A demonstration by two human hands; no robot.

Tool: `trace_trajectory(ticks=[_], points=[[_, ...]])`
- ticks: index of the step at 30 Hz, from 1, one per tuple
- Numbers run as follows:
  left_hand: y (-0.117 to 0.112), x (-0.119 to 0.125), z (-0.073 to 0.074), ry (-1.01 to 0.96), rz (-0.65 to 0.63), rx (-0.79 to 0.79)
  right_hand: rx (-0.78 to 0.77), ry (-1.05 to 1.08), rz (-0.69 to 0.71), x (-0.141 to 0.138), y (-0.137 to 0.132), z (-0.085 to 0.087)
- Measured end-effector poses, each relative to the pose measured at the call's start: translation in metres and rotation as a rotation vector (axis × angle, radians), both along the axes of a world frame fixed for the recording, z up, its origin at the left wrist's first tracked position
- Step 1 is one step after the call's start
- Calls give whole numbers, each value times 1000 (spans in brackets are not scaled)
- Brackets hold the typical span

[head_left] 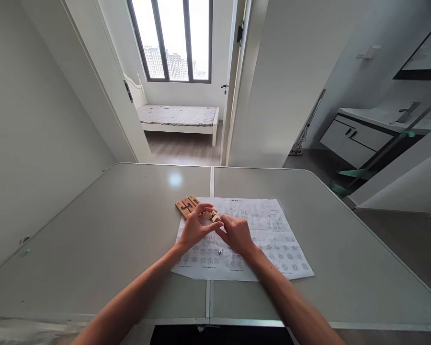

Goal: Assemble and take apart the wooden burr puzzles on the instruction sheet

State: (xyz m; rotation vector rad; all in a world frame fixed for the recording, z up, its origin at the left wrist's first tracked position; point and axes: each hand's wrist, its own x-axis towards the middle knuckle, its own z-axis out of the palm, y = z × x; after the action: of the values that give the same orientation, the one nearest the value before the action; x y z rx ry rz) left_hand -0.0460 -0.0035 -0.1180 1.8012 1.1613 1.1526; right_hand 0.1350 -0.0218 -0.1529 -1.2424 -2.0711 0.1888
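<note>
Both of my hands meet over a white printed sheet (269, 239) of small diagrams that lies on the grey table (93, 249). My left hand (196, 227) curls its fingers round a small wooden puzzle piece (211, 215). My right hand (237, 235) pinches the same piece from the right side. Several flat notched wooden pieces (185, 206) lie side by side at the sheet's far left corner, just beyond my left fingers. A tiny dark object (220, 251) rests on the sheet beneath my hands.
The table is two panels joined by a seam (211, 187) down its middle. Beyond it an open doorway shows a bed (177, 120) under a window. A cabinet with a sink (362, 136) stands at the right, with a green-handled mop (348, 182) leaning near the table's corner.
</note>
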Motion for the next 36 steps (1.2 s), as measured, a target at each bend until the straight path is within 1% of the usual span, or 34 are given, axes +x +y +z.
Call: trace_trajectory(ticks=[4,7,10,13,16,19,23,25,29,32,36], points=[[2,-1,-2,16,39,-18,-9,54,23,-1,1,-1],[4,-1,-2,-11,54,-26,-16,88,40,-1,2,-2],[6,-1,-1,-43,65,-76,-6,101,43,-1,2,-2],[9,-3,0,-128,27,-169,15,62,51,-3,1,0],[13,-6,2,-244,0,-247,31,1,98,-7,-2,2],[19,-11,4,-275,14,-230,-13,6,118,-9,-2,-1],[28,-19,0,-175,106,-121,-123,50,85,-1,3,-5],[32,-23,-3,-114,110,-93,-160,60,78,5,6,-5],[36,-29,-9,11,2,-28,-175,26,101,15,12,-2],[34,-30,-10,92,-68,36,-178,-10,115,16,13,-2],[29,-27,-7,175,-122,74,-178,-31,58,11,12,-4]])
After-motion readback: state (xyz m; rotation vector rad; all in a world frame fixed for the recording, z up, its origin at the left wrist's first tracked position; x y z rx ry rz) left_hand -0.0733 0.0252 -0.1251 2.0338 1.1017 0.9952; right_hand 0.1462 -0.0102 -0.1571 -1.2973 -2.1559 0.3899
